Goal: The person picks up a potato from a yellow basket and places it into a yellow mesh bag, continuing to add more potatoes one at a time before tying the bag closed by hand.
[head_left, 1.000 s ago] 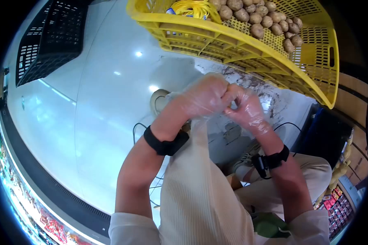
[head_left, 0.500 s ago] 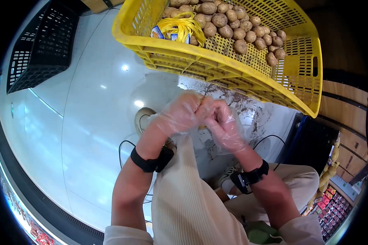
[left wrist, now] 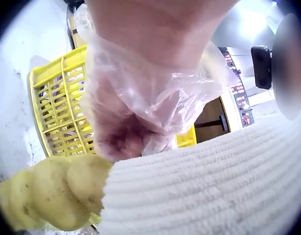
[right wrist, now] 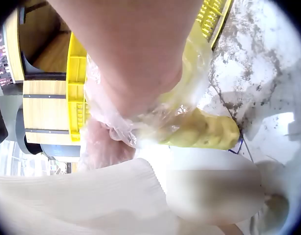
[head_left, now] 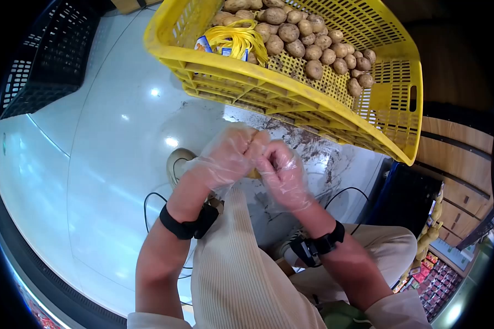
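Note:
Both hands wear clear plastic gloves and meet in front of the knee in the head view. The left hand (head_left: 228,153) is balled with its fingers curled, and the right hand (head_left: 282,170) pinches thumb against forefinger beside it. Between and under them hangs a yellow mesh bag of potatoes (left wrist: 57,191), lumpy and full, its top gripped in the hands. The right wrist view also shows the mesh bag of potatoes (right wrist: 204,129) beyond the glove. The hands cover most of the bag's neck, and only a sliver of it appears in the head view.
A yellow crate (head_left: 291,93) ahead holds loose potatoes (head_left: 313,52) and a bundle of yellow netting with blue labels (head_left: 239,41). A black crate (head_left: 52,55) stands at the left. Dirt marks the white tiles (head_left: 121,148). Black cables loop near the legs.
The head view has shifted, bringing more of the yellow crate into sight and placing the hands further left in the picture. Both hands stay together at the bag's top.

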`<action>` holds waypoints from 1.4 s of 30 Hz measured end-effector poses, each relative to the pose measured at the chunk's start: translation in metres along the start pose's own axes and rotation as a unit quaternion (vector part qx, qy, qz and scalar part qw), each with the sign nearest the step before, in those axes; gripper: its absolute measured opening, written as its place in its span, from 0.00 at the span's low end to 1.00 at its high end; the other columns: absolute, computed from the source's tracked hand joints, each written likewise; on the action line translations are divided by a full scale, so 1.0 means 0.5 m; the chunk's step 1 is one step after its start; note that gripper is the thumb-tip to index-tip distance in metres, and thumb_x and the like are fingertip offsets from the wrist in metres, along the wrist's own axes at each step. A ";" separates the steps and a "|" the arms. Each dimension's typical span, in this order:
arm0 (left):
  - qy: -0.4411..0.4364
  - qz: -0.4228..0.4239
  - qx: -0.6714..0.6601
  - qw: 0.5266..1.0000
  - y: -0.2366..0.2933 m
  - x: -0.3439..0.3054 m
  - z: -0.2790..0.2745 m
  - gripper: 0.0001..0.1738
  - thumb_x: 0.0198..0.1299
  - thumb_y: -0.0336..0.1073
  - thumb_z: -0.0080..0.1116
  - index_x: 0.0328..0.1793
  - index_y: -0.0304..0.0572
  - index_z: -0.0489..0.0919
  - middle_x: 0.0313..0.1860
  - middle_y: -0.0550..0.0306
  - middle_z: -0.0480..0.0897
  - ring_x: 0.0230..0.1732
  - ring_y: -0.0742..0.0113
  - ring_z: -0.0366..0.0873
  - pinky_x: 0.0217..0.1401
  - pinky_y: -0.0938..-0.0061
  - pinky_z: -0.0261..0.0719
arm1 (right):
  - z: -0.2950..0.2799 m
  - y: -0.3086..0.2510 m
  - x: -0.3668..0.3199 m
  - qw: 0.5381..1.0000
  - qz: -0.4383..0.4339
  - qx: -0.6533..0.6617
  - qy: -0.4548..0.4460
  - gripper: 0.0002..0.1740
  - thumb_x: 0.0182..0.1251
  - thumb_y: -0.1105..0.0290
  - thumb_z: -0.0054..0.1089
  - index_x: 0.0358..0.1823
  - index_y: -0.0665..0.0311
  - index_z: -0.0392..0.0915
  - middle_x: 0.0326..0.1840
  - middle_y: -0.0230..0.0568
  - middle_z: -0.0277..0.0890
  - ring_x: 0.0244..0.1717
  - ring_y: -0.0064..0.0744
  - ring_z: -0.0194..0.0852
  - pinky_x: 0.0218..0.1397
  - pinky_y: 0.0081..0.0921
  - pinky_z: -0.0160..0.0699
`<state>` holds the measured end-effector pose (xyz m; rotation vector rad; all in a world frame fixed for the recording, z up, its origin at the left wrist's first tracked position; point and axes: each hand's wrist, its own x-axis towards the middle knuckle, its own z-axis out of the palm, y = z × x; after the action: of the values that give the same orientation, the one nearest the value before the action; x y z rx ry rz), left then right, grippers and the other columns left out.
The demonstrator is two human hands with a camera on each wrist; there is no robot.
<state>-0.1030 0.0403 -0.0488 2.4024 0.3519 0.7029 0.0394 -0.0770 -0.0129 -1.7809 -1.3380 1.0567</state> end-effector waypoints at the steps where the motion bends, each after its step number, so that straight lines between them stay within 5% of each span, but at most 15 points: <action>1: -0.019 -0.054 -0.056 0.997 0.011 0.011 -0.017 0.08 0.59 0.29 0.57 0.44 0.35 0.77 0.31 0.45 0.77 0.33 0.47 0.77 0.34 0.58 0.74 | 0.019 0.013 -0.001 0.996 -0.004 0.082 0.036 0.07 0.71 0.76 0.61 0.44 0.63 0.71 0.31 0.29 0.70 0.31 0.16 0.65 0.34 0.20 0.70; 2: -0.038 -0.108 -0.112 0.987 0.019 0.018 -0.024 0.11 0.68 0.35 0.52 0.45 0.34 0.78 0.32 0.42 0.80 0.33 0.42 0.79 0.35 0.54 0.76 | 0.033 0.023 -0.002 0.984 -0.007 0.163 0.071 0.08 0.71 0.76 0.61 0.46 0.63 0.70 0.31 0.27 0.69 0.31 0.15 0.65 0.34 0.19 0.70; 6: 0.014 -0.074 -0.047 0.996 0.015 0.014 -0.013 0.12 0.69 0.37 0.51 0.43 0.33 0.78 0.31 0.38 0.79 0.33 0.41 0.79 0.35 0.54 0.75 | 0.057 0.010 0.004 0.966 -0.015 0.235 0.111 0.11 0.71 0.77 0.62 0.48 0.64 0.69 0.32 0.26 0.68 0.32 0.13 0.65 0.35 0.17 0.70; 8: 0.023 -0.076 -0.080 0.994 0.013 0.008 -0.006 0.15 0.47 0.24 0.64 0.43 0.37 0.75 0.28 0.49 0.73 0.32 0.49 0.75 0.31 0.60 0.72 | 0.061 0.012 0.003 0.971 -0.013 0.194 0.139 0.12 0.70 0.78 0.61 0.50 0.64 0.70 0.31 0.28 0.70 0.31 0.14 0.67 0.34 0.18 0.73; 12: 0.050 -0.128 -0.135 0.981 0.035 0.020 -0.032 0.07 0.58 0.28 0.61 0.41 0.37 0.76 0.27 0.49 0.74 0.30 0.52 0.75 0.32 0.64 0.73 | 0.061 0.010 0.012 0.982 -0.032 0.125 0.139 0.11 0.72 0.78 0.59 0.52 0.65 0.69 0.29 0.31 0.72 0.29 0.17 0.71 0.33 0.22 0.75; 14: -0.062 -0.351 -0.306 0.883 0.038 0.035 -0.049 0.12 0.72 0.37 0.52 0.38 0.36 0.77 0.25 0.51 0.74 0.30 0.56 0.73 0.33 0.67 0.73 | 0.053 -0.006 0.017 0.983 -0.089 -0.041 0.158 0.11 0.73 0.77 0.57 0.53 0.65 0.70 0.27 0.33 0.74 0.28 0.21 0.74 0.33 0.26 0.77; 18: -0.054 -0.363 -0.391 0.844 0.047 0.025 -0.051 0.23 0.77 0.46 0.44 0.35 0.37 0.78 0.24 0.55 0.73 0.30 0.63 0.70 0.34 0.70 0.71 | 0.049 -0.016 0.016 0.983 -0.101 0.016 0.152 0.07 0.76 0.75 0.53 0.52 0.65 0.70 0.27 0.33 0.73 0.28 0.21 0.73 0.34 0.26 0.77; 20: -0.036 -0.321 -0.497 0.806 0.039 0.008 -0.040 0.22 0.76 0.48 0.46 0.35 0.39 0.79 0.27 0.59 0.73 0.32 0.70 0.70 0.38 0.74 0.70 | 0.046 0.007 0.009 0.978 -0.019 0.181 0.106 0.05 0.79 0.72 0.48 0.49 0.65 0.71 0.27 0.33 0.73 0.27 0.20 0.71 0.34 0.24 0.76; 21: -0.037 -0.321 -0.497 0.806 0.031 0.001 -0.030 0.22 0.76 0.48 0.46 0.35 0.39 0.79 0.27 0.59 0.73 0.32 0.70 0.70 0.38 0.74 0.70 | 0.045 0.015 0.009 0.977 -0.019 0.181 0.106 0.05 0.79 0.72 0.48 0.49 0.65 0.71 0.27 0.33 0.73 0.27 0.20 0.71 0.34 0.24 0.76; 23: 0.040 -0.152 -0.455 0.877 0.017 -0.010 -0.015 0.16 0.71 0.42 0.55 0.32 0.39 0.78 0.30 0.59 0.76 0.32 0.71 0.75 0.35 0.75 0.73 | 0.044 0.028 0.013 0.977 -0.018 0.158 0.144 0.09 0.82 0.70 0.44 0.45 0.66 0.72 0.29 0.33 0.72 0.27 0.19 0.68 0.33 0.22 0.73; 26: -0.017 -0.241 -0.413 0.878 0.032 -0.007 -0.027 0.08 0.64 0.34 0.64 0.34 0.40 0.78 0.33 0.59 0.76 0.35 0.71 0.76 0.38 0.74 0.75 | 0.031 0.009 0.018 0.967 -0.022 0.209 0.144 0.09 0.81 0.71 0.45 0.42 0.66 0.73 0.33 0.32 0.72 0.27 0.17 0.65 0.33 0.20 0.72; 29: 0.020 -0.256 -0.420 0.870 0.029 -0.012 -0.009 0.08 0.57 0.30 0.69 0.36 0.40 0.79 0.34 0.57 0.77 0.36 0.68 0.77 0.42 0.72 0.77 | 0.035 0.024 0.019 0.958 -0.018 0.252 0.134 0.08 0.81 0.72 0.45 0.43 0.65 0.73 0.36 0.31 0.72 0.28 0.16 0.64 0.34 0.18 0.70; 33: 0.019 -0.241 -0.388 0.889 0.004 -0.033 0.005 0.12 0.55 0.32 0.73 0.40 0.39 0.80 0.37 0.55 0.79 0.39 0.63 0.80 0.46 0.70 0.80 | 0.033 0.012 0.013 0.931 0.010 0.342 0.124 0.08 0.81 0.72 0.45 0.43 0.65 0.73 0.35 0.30 0.71 0.29 0.16 0.65 0.35 0.17 0.70; 35: 0.005 -0.149 -0.263 0.953 -0.010 -0.045 0.010 0.16 0.51 0.33 0.75 0.42 0.38 0.81 0.41 0.54 0.82 0.44 0.59 0.82 0.49 0.67 0.81 | 0.032 0.005 0.009 0.916 0.030 0.389 0.092 0.08 0.82 0.70 0.45 0.44 0.64 0.73 0.34 0.31 0.71 0.29 0.17 0.66 0.35 0.19 0.70; 42: 0.033 -0.206 -0.307 0.928 -0.006 -0.039 0.004 0.12 0.52 0.32 0.74 0.43 0.39 0.86 0.46 0.54 0.84 0.48 0.58 0.83 0.53 0.67 0.81 | 0.018 -0.011 0.025 0.909 0.009 0.408 0.089 0.09 0.82 0.68 0.46 0.44 0.64 0.72 0.32 0.32 0.71 0.28 0.20 0.69 0.33 0.19 0.70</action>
<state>-0.1182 0.0340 -0.0597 1.6447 0.5507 0.5870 0.0311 -0.0632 -0.0150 -1.2050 -0.6077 1.1920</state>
